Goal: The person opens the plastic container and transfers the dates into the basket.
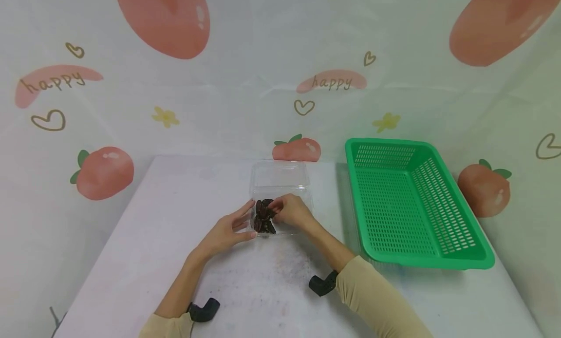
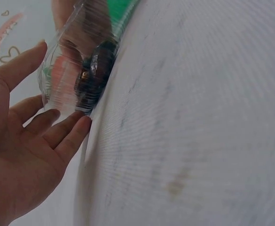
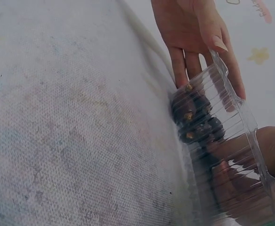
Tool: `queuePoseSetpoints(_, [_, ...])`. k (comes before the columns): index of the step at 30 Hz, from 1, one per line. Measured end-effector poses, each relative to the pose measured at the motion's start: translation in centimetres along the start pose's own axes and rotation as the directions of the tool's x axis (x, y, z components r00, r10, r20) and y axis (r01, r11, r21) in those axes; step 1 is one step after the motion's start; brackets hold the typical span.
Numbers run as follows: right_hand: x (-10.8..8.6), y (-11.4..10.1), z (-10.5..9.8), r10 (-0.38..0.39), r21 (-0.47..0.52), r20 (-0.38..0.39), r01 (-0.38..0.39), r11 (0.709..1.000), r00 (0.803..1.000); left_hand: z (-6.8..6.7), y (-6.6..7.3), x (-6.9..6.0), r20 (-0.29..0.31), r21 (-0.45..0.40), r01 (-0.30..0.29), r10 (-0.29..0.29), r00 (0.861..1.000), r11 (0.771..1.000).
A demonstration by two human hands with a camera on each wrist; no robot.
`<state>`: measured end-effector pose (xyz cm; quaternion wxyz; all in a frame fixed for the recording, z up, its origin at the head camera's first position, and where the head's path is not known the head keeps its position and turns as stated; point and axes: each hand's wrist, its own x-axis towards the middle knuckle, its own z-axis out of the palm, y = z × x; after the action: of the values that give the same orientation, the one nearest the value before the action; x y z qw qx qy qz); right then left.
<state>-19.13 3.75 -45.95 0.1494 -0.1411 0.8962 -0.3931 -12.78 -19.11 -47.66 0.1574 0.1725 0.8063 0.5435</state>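
Note:
A clear plastic clamshell box lies on the table with its lid folded back. Several dark brown dried fruits that look like dates are bunched in its left part. My left hand is at the box's left side, fingers extended; in the left wrist view its fingertips come up to the clear wall. From the right, my right hand reaches into the box with bent fingers at the dates. Through the ribbed plastic in the right wrist view, its fingertips are blurred, so whether they pinch a date is unclear.
A green plastic basket with slotted walls stands on the right side of the white table. Behind the table hangs a white cloth printed with fruit and hearts. Black curved pieces are worn at both wrists.

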Motion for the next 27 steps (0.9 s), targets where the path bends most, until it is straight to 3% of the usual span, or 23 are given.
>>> queuePoseSetpoints(7, [-0.2,-0.1,0.0,0.007,0.011,-0.012,-0.007,1.000,1.000,0.0,0.1,0.0,-0.001,-0.020,0.020,-0.020,1.000,1.000])
queuePoseSetpoints(14, [-0.4,-0.4,-0.4,0.021,0.066,-0.067,-0.017,0.998,0.998,-0.1,-0.2,0.1,0.005,-0.038,-0.003,0.003,1.000,0.999])
queuePoseSetpoints(20, [-0.9,-1.1,-1.3,-0.015,0.119,-0.117,0.029,0.992,0.993,-0.2,0.1,-0.1,0.005,-0.051,0.005,-0.005,1.000,0.999])
queuePoseSetpoints(27, [-2.3,-2.9,-3.4,0.030,0.169,-0.083,-0.015,0.985,0.996,-0.2,0.2,-0.1,0.021,-0.073,-0.006,0.007,1.000,0.997])
